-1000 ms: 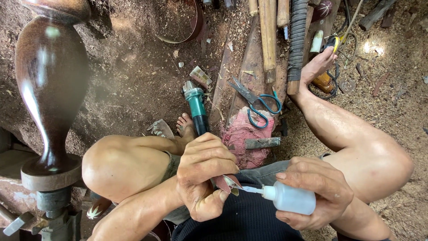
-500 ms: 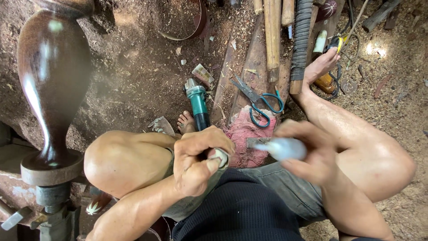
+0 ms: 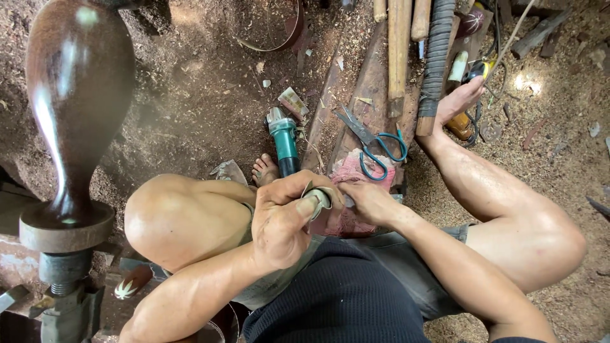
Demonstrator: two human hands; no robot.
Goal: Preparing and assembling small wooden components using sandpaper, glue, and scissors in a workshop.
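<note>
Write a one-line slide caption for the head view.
Seated on a sawdust floor, the left hand pinches a small pale piece while the right hand touches it, beside blue-handled scissors.

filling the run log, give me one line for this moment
left hand: pinches small grey piece | right hand: fingertips at piece | scissors, grinder on ground

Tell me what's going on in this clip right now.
A person sits on a sawdust-covered floor, knees up. The left hand pinches a small curved grey piece, and the right hand meets it at the fingertips. Scissors lie on a pink cloth just ahead, beside a teal grinder. A dark turned wooden piece sits on a lathe to the left.
</note>
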